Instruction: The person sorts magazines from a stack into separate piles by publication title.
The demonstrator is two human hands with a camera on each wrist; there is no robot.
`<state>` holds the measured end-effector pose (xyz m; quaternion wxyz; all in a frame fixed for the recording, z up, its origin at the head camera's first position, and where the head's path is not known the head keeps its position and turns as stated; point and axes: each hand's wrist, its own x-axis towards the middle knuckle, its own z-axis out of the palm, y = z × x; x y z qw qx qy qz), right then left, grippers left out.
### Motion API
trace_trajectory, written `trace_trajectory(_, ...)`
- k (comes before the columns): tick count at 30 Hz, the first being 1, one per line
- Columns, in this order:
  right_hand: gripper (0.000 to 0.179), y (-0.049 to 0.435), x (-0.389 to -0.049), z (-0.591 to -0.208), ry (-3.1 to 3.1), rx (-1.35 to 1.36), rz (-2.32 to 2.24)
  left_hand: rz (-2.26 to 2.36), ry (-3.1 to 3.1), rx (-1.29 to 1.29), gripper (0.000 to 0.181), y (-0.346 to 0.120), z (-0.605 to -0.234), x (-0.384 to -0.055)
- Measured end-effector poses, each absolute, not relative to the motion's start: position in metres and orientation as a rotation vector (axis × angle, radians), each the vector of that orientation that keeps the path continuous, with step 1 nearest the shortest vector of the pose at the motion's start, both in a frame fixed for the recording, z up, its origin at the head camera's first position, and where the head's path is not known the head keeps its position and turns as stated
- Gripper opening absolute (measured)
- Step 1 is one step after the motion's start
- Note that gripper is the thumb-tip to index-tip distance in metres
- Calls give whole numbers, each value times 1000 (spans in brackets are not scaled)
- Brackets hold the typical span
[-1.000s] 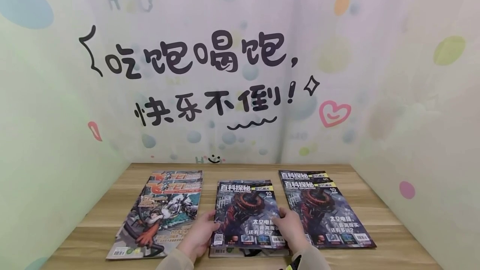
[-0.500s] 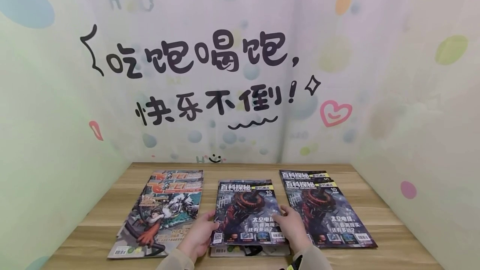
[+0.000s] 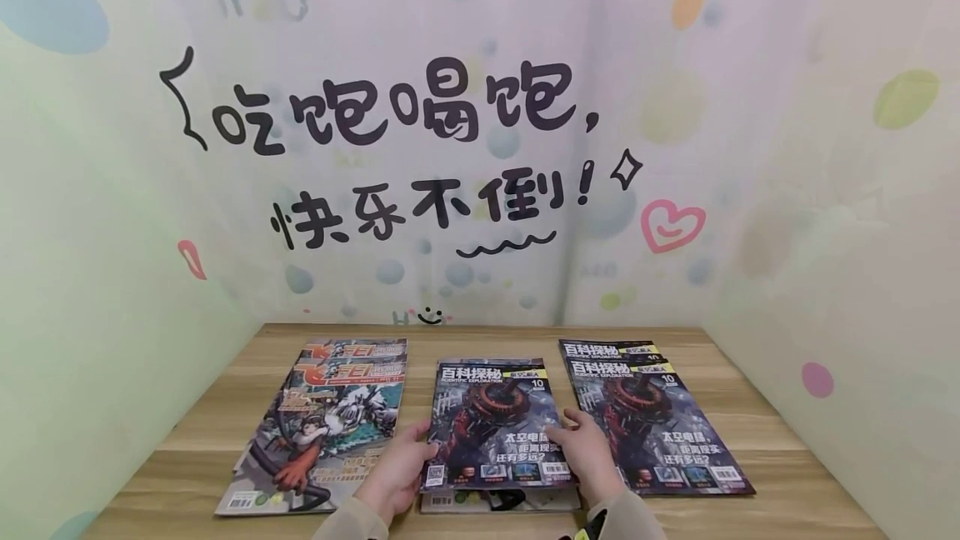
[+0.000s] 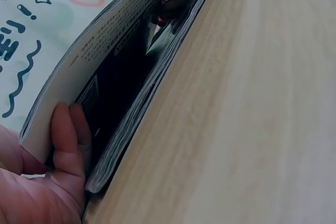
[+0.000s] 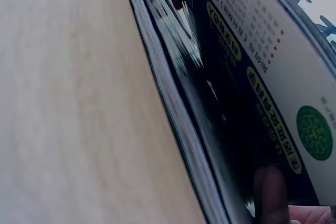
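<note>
Both hands hold a dark magazine (image 3: 491, 419) with a red ring-shaped machine on its cover, in the middle of the head view. My left hand (image 3: 394, 470) grips its left edge, thumb on the cover and fingers underneath. Along the right edge, my right hand (image 3: 588, 458) holds it the same way. Another magazine (image 3: 461, 503) lies beneath, its front strip showing. In the left wrist view the held magazine's back cover (image 4: 97, 51) tilts up from the lower one's page edges (image 4: 137, 114), with a dark gap between. The right wrist view shows that back cover (image 5: 286, 77) above fingers (image 5: 272, 195).
Left of the hands lies a stack of magazines (image 3: 330, 432) with a red-gloved figure on the top cover. Overlapping dark magazines (image 3: 656, 432) with the same cover as the held one lie on the right. The wooden table (image 3: 480, 342) meets printed walls (image 3: 480, 290) on three sides.
</note>
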<state>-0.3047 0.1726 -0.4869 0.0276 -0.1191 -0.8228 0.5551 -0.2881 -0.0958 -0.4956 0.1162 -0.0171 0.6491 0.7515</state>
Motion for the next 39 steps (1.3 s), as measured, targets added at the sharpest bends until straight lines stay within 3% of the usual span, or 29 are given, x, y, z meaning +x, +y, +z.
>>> trace_trajectory(23, 56, 172, -304, -489, -2325, -367, 2070, 2166, 1964, -50, 60, -93, -495, -288)
trace_trajectory(32, 52, 173, -305, -490, -2426, -368, 1942, 2150, 1969, -37, 61, -92, -492, -287)
trace_trajectory(39, 61, 174, -301, -483, -2561, -292, 1846, 2107, 2059, -4, 69, -91, -488, -284)
